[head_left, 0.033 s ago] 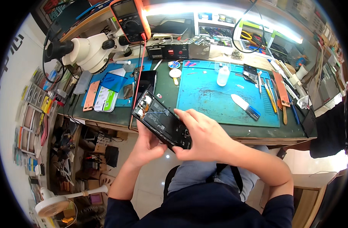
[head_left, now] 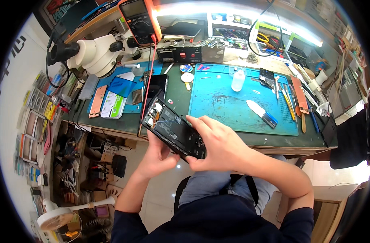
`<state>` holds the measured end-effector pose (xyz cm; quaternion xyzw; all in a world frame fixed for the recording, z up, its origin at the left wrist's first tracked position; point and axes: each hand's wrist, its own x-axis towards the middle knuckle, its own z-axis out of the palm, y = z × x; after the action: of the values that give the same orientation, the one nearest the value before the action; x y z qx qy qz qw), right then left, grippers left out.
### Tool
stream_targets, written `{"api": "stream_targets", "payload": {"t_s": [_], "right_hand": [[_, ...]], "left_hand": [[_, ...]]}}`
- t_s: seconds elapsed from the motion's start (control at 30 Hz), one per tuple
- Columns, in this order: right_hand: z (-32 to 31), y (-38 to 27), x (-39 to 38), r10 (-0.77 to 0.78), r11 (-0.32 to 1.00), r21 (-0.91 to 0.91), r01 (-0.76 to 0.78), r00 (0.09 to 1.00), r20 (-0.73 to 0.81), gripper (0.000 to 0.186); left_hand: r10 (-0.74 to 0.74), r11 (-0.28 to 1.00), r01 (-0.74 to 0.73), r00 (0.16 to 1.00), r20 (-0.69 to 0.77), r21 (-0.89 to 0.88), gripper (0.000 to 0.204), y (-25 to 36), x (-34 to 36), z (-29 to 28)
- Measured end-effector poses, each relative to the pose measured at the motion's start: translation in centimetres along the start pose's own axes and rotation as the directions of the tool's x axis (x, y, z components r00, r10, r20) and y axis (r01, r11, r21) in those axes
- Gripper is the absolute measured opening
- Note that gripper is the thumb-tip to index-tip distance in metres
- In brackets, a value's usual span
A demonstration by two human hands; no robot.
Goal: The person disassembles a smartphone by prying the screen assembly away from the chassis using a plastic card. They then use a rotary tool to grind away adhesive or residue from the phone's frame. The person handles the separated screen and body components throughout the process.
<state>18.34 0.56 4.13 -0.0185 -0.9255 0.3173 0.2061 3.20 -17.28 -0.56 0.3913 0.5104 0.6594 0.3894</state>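
An opened black phone [head_left: 172, 126], its inner parts showing, is tilted above the desk's front edge. My left hand [head_left: 158, 158] grips it from below and the left, fingers partly hidden behind it. My right hand [head_left: 213, 146] is closed round its right side and lower end. Just beyond it another dark phone [head_left: 156, 87] lies by a red lead. To the right, a blue work mat [head_left: 225, 109] bears a clear bottle [head_left: 238, 81] and a white-and-blue blade-shaped tool [head_left: 261, 113].
A microscope [head_left: 87, 54], an orange multimeter [head_left: 138, 22] and a black instrument box [head_left: 179, 54] stand at the back. Several tools [head_left: 298, 97] lie at the right, phone parts [head_left: 114, 105] at the left. A fan [head_left: 55, 218] is lower left; what looks like another person's dark clothing [head_left: 346, 146] is far right.
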Motion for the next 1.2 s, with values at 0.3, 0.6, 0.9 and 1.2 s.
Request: {"api": "stream_targets", "payload": {"t_s": [0.3,0.6,0.9,1.2], "right_hand": [[-1.2,0.5,-0.2,-0.057,0.998,-0.012,0.058,0.997,0.05,0.083],[-4.5,1.1,-0.2,-0.279,0.912,-0.308,0.27,0.96,0.016,0.088],[-5.1,2.0,2.5,-0.657,0.438,-0.695,0.57,0.731,0.186,0.051],[-5.4,1.8,4.2,-0.773,0.248,-0.688,0.681,0.568,0.283,0.042]], "left_hand": [[-0.035,0.993,0.029,0.998,0.053,0.115,0.108,0.9,0.2,1.2],[-0.011,0.994,0.034,0.978,-0.209,0.104,0.054,1.8,-0.4,-2.7],[-0.323,0.939,0.331,0.942,0.087,-0.093,0.072,3.8,-3.2,-5.4],[-0.357,0.761,0.539,0.813,0.46,-0.362,0.075,3.0,0.8,1.6]]}}
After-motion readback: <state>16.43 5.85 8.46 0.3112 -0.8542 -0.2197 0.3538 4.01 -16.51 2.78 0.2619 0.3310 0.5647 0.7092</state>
